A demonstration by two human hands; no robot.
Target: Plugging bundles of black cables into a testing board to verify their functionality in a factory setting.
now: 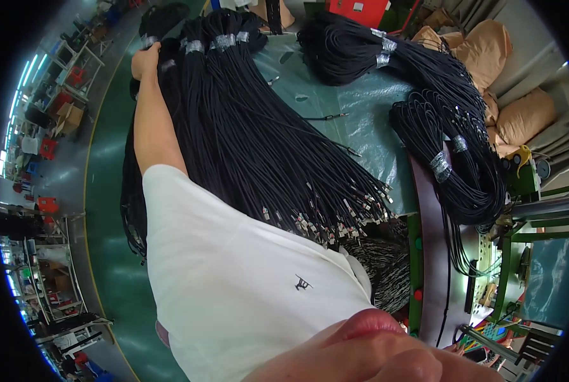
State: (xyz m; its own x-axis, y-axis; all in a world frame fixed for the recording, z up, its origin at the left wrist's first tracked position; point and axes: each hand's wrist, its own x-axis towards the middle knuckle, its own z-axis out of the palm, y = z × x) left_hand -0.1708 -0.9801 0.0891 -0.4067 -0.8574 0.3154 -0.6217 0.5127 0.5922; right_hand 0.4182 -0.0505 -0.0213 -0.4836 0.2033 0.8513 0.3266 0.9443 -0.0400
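My left hand (145,62) rests at the far left end of a big bundle of black cables (246,140), fingers curled against its taped top. The cables are thin and glossy, bound at the far end with bands of silver tape (224,42). From there they fan out toward the near right across the green table cover, ending in small metal connectors (335,223).

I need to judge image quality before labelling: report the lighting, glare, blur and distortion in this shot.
Head view: even daylight, no hard shadows; soft sheen on the green table cover; strong fisheye bending with a black rim; near skin at the lower edge blurred; black cable bundles and left hand sharp; the right hand is not seen.
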